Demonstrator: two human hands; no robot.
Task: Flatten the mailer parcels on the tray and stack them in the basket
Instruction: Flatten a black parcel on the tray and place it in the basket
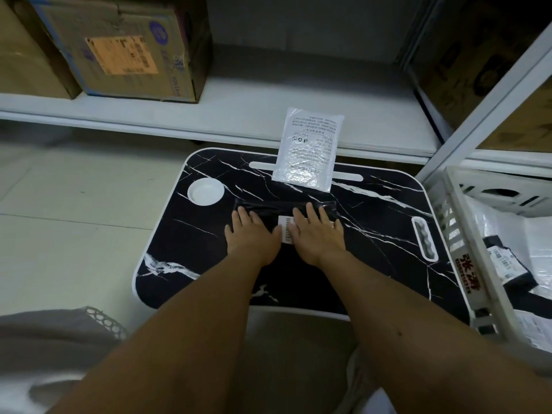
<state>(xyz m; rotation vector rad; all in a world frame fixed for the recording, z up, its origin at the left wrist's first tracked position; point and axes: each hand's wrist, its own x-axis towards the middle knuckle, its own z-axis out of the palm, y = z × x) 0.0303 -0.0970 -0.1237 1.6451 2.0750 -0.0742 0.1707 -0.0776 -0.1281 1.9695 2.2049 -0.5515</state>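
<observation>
A black mailer parcel (277, 208) with a white barcode label lies flat in the middle of the black marble-patterned tray (185, 234). My left hand (252, 234) and my right hand (316, 234) press down on it side by side, fingers straight and spread. A white bubble mailer (307, 150) with printed text leans at the tray's far edge, partly over the shelf. The white slatted basket (457, 234) stands to the right of the tray and holds several black and white parcels (507, 264).
A low white shelf (239, 115) runs behind the tray with cardboard boxes (119, 46) on its left. A white shelf post (490, 97) rises at the right. The tray has a round white cup recess (206, 191) and a side handle slot (424, 239). Grey fabric (44, 339) lies at lower left.
</observation>
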